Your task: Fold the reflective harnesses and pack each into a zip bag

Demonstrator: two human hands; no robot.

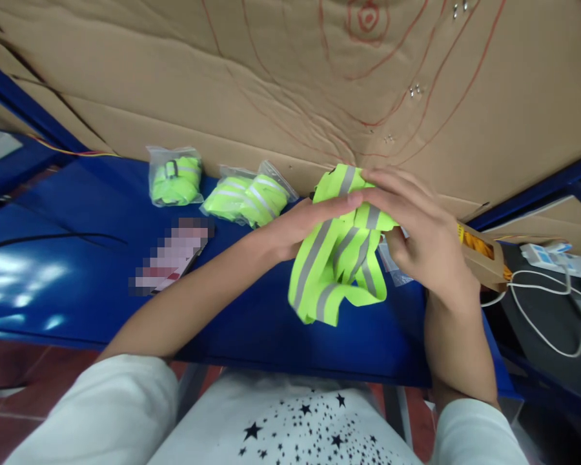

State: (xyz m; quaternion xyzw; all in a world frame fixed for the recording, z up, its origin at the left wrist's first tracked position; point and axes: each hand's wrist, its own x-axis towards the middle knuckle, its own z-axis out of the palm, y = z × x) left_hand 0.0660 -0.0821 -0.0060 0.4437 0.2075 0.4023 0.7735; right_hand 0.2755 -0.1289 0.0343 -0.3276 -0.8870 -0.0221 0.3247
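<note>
The bright yellow-green safety vest with grey shiny stripes (336, 271) is bunched up just above the blue tabletop (77, 271), near the brown cardboard wall (281, 71). It looks soft, light and floppy, so it is best held at the folded top, where the cloth is thick. The left hand (310, 219) reaches in flat from the side and presses on the top. The right hand (416, 239) curls over it, fingers closed on the cloth. Two clear bags of folded vests (213, 187) lie nearby.

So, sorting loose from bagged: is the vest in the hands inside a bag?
No, the vest is bare between the left hand and right hand, straps spilling onto the table.
</note>
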